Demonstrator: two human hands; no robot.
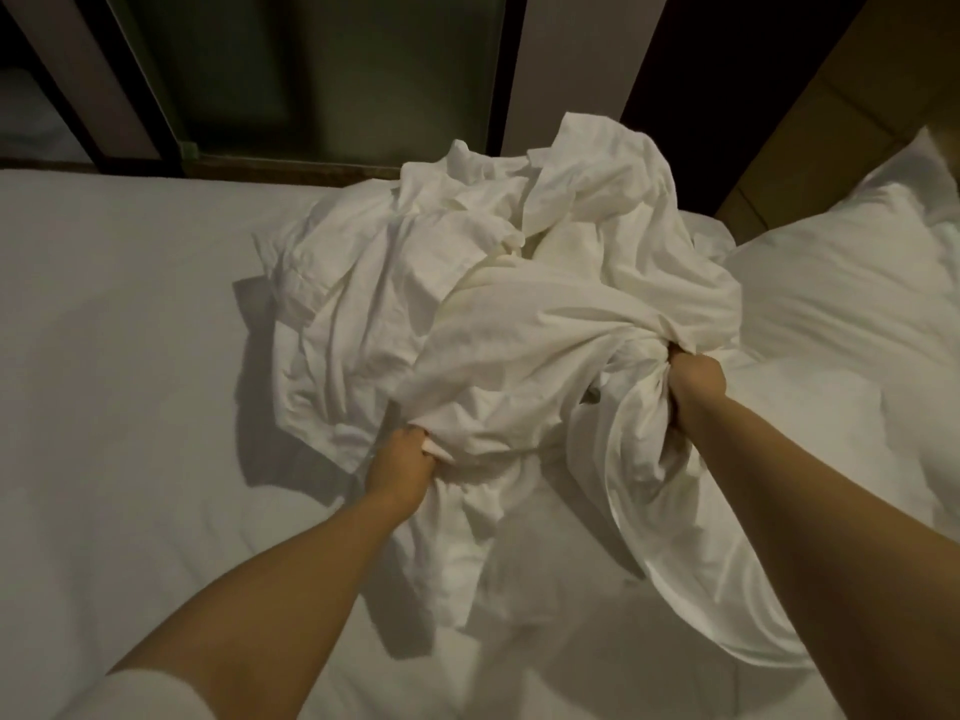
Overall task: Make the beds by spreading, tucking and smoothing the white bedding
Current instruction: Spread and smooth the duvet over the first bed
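The flat mattress (114, 324) lies open on the left. A crumpled sheet (467, 314) heaps mid-bed, touching the pillow (841, 304) crowding the right.

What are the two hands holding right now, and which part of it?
Both grip the crumpled white sheet: the left hand bunches its near left fold, the right hand clutches a gathered wad at its right side.

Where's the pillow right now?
In the head view the pillow lies on the right side of the bed, just right of the crumpled white sheet that the right hand grips, in front of a brown panel.
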